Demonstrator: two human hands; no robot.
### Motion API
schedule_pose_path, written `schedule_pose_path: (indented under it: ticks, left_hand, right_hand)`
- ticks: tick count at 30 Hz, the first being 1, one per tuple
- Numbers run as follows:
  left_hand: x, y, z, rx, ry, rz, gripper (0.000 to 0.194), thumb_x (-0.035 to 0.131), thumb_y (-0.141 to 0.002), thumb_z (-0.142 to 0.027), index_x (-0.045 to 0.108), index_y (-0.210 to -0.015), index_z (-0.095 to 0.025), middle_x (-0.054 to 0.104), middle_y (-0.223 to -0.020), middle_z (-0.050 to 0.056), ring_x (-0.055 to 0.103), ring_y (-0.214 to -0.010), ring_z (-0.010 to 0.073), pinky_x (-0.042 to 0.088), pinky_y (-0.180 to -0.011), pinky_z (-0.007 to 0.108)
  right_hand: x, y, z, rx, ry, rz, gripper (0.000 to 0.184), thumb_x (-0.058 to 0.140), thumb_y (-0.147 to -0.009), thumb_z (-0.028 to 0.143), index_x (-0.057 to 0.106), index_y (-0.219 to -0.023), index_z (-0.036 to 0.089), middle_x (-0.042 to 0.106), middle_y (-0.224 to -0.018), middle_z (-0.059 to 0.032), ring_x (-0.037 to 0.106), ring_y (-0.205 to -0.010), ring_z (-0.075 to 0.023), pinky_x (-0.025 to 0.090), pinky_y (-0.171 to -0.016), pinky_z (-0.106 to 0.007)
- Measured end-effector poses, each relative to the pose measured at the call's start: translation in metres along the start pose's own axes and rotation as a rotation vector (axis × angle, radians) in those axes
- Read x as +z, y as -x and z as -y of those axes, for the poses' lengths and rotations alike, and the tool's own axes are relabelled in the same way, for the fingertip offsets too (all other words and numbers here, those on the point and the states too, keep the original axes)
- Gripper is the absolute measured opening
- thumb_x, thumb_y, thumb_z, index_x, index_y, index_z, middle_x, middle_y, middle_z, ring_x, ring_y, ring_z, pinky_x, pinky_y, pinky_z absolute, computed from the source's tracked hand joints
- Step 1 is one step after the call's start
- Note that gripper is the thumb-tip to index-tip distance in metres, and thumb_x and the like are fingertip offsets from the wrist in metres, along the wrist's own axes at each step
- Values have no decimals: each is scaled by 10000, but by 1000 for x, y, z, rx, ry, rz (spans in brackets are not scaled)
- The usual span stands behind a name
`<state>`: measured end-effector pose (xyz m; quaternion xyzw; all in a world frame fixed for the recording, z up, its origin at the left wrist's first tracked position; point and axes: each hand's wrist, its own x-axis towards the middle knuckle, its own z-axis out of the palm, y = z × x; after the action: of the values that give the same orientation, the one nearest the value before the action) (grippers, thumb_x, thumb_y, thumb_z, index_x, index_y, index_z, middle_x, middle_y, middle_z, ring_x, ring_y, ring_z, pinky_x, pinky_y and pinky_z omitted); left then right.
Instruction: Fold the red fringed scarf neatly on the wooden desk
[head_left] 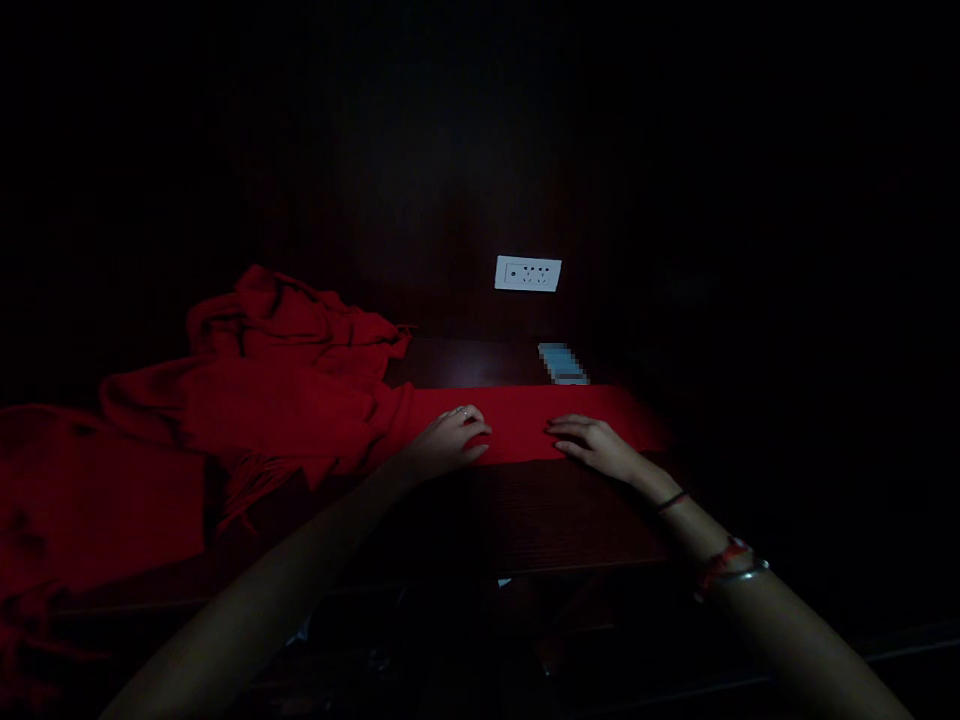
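Note:
A red fringed scarf point(517, 410) lies across the dark table, its right part spread into a flat strip. To the left it runs into bunched red fabric point(277, 400) with tassels showing. My left hand point(448, 440) rests on the strip near its middle, fingers apart, a ring on one finger. Farther right, my right hand point(596, 445) lies on the same strip with its fingers stretched toward the left. Neither hand grips the cloth. The strip's right end fades into shadow.
A white wall socket panel point(528, 273) sits on the dark wall behind the table. Just beyond the scarf lies a pale blue, pixelated flat item point(562, 363). The table's front edge point(570, 569) runs below my hands. More red cloth point(97, 500) lies at the far left. Deep shadow surrounds everything.

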<state>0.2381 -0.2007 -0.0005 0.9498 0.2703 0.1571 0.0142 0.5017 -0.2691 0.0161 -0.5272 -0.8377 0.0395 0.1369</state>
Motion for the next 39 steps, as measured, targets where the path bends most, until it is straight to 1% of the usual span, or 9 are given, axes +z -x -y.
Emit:
schedule_pose_path:
  ticks: [2, 4, 9, 15, 19, 24, 29, 35, 39]
  left_hand:
    - [-2, -1, -8, 143, 17, 42, 256, 415, -827, -367, 547, -980, -209, 531, -1005, 31, 490, -933, 150, 363, -839, 267]
    - [-3, -1, -13, 203, 0, 84, 224, 402, -838, -341, 550, -940, -207, 542, -955, 24, 499, -894, 149, 373, -801, 260]
    - [-5, 0, -17, 171, -9, 72, 253, 358, -841, -183, 502, -1047, -203, 538, -1006, 27, 494, -915, 134, 369, -803, 240]
    - [-10, -5, -19, 99, -64, 150, 222, 370, -808, -113, 544, -931, -176, 569, -837, 22, 528, -788, 135, 393, -715, 234]
    - [-10, -4, -14, 103, 41, 106, 228, 330, -845, -137, 531, -938, -188, 568, -870, 9, 524, -822, 115, 382, -740, 216]
    - [-9, -1, -15, 116, 44, 85, 187, 441, -824, -317, 517, -926, -179, 548, -896, 19, 512, -834, 134, 387, -739, 228]
    - [-4, -3, -20, 50, -115, 68, 178, 353, -860, -201, 524, -821, -175, 528, -831, 19, 501, -784, 126, 380, -726, 231]
    - [-2, 0, -20, 33, -120, 30, 159, 384, -857, -258, 524, -829, -189, 510, -827, 8, 491, -750, 122, 376, -659, 222]
    - [-6, 0, -21, 36, -133, 70, 147, 401, -850, -258, 530, -830, -190, 516, -822, 3, 495, -745, 121, 369, -645, 219]
  right_hand:
    - [-3, 10, 4, -76, 0, -38, 354, 343, -856, 367, 596, -1027, 188, 576, -1075, -70, 500, -1020, -164, 385, -898, -309]
    - [0, 13, 15, -154, 59, -35, 330, 329, -867, 326, 604, -995, 195, 593, -1010, -63, 526, -950, -155, 413, -847, -301]
    - [8, 2, 35, -251, 352, -20, 307, 314, -878, 257, 576, -1014, 172, 599, -930, -81, 541, -821, -153, 427, -730, -284]
    - [11, -20, 49, -340, 462, -5, 259, 358, -866, 259, 596, -875, 158, 590, -837, -69, 532, -742, -141, 395, -663, -264]
    - [17, -26, 53, -325, 476, -12, 231, 354, -863, 194, 580, -849, 146, 584, -797, -66, 532, -719, -132, 380, -641, -252]
    - [18, -26, 51, -237, 403, -54, 225, 351, -861, 192, 569, -854, 136, 598, -784, -68, 543, -709, -137, 391, -673, -259]
    - [18, -24, 49, -255, 329, -112, 242, 363, -863, 257, 571, -926, 150, 606, -824, -65, 542, -756, -144, 389, -722, -270]
    - [23, -24, 45, -308, 357, -138, 242, 364, -864, 233, 595, -870, 162, 601, -796, -56, 523, -740, -144, 383, -699, -266]
    - [25, -24, 44, -328, 378, -160, 241, 361, -864, 212, 592, -826, 157, 589, -773, -56, 505, -728, -140, 378, -698, -261]
